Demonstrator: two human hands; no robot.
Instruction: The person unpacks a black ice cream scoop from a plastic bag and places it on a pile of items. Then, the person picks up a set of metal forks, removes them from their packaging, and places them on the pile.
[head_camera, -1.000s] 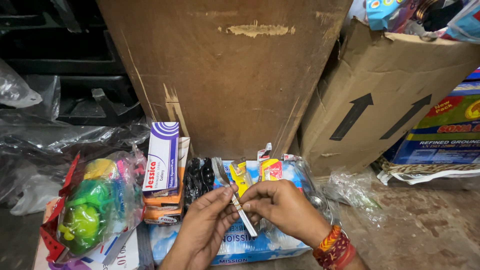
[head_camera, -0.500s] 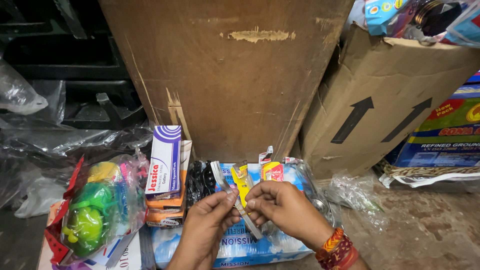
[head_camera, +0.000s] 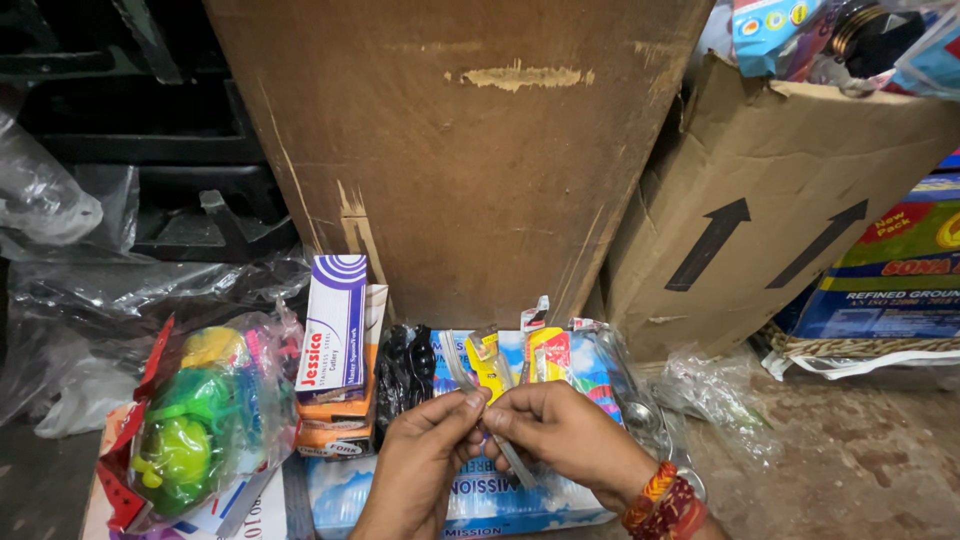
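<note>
My left hand (head_camera: 425, 462) and my right hand (head_camera: 560, 435) meet low in the middle of the view, both pinching a thin clear plastic strip (head_camera: 462, 372) that runs diagonally between the fingers. A red and orange thread band circles my right wrist. Just behind the fingers stand small yellow and red sachets (head_camera: 520, 355). Under my hands lies a blue and white flat box (head_camera: 480, 505). A white and purple upright carton (head_camera: 335, 325) stands to the left of my left hand on a stack of orange boxes.
A big brown cardboard sheet (head_camera: 470, 150) leans upright behind everything. A cardboard box with black arrows (head_camera: 780, 210) sits at right, colourful cartons beside it. A clear bag of green and yellow plastic toys (head_camera: 195, 420) lies at left. Crumpled plastic wrap covers the dark crates behind.
The strip has tilted and my fingers have drawn closer together on it; both hands stay in nearly the same place over the blue box.
</note>
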